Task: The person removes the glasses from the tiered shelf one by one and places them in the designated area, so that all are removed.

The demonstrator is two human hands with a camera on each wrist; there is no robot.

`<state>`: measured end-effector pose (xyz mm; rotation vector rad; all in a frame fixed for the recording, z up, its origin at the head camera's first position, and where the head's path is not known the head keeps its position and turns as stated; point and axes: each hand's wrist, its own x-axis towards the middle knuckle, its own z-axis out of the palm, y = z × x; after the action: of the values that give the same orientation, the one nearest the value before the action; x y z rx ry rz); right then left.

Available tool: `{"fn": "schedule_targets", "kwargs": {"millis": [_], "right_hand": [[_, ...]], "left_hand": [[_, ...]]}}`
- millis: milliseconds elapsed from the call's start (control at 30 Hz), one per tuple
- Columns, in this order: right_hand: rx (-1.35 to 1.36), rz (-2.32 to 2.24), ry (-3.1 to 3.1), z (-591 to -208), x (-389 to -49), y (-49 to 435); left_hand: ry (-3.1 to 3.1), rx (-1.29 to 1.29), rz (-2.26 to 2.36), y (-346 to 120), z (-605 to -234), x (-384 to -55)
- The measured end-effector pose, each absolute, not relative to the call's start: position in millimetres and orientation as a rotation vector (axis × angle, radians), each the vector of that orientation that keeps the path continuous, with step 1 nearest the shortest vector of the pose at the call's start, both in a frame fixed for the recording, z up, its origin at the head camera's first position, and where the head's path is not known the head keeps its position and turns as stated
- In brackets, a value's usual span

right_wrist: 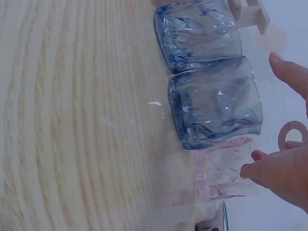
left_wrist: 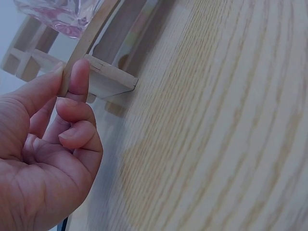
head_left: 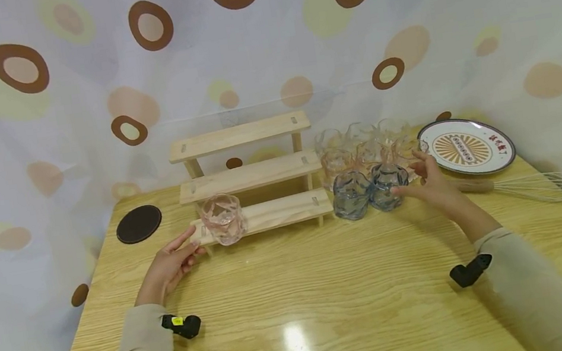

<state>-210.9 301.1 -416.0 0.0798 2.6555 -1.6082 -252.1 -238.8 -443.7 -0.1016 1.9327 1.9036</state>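
Observation:
A three-step wooden shelf point(head_left: 286, 211) stands at the back of the table, with a pink glass point(head_left: 223, 219) near the left end of its lowest step. My left hand point(head_left: 175, 263) pinches that end between thumb and finger, as the wooden edge point(left_wrist: 72, 72) shows in the left wrist view. At the right end of the shelf are two blue glasses point(head_left: 351, 195), side by side. My right hand point(head_left: 430, 184) hovers by the right-hand blue glass point(right_wrist: 219, 103), thumb and fingers spread apart. Its fingertips overlap a pink glass point(right_wrist: 224, 168) in the right wrist view.
Behind the blue glasses stand a row of pink glasses point(head_left: 337, 164) and a row of clear glasses point(head_left: 359, 133). A patterned plate point(head_left: 500, 159) and a whisk point(head_left: 530, 186) lie at right. A dark round coaster point(head_left: 139, 224) lies left of the shelf. A dotted curtain point(head_left: 252, 47) hangs behind.

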Motion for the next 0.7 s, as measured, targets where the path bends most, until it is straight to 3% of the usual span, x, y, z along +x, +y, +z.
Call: {"fn": "schedule_targets", "kwargs": {"millis": [400,700], "right_hand": [[-0.006,-1.7,2.672,-391.5,-213.3,295.1],[-0.226,-1.75,2.603,-367.6,-215.8,256.2]], "left_hand": [[1.935,-0.119,1.91,-241.5,-445.1,-254.5],[1.939,-0.126,1.899,-239.7,-447.0,-254.4]]}}
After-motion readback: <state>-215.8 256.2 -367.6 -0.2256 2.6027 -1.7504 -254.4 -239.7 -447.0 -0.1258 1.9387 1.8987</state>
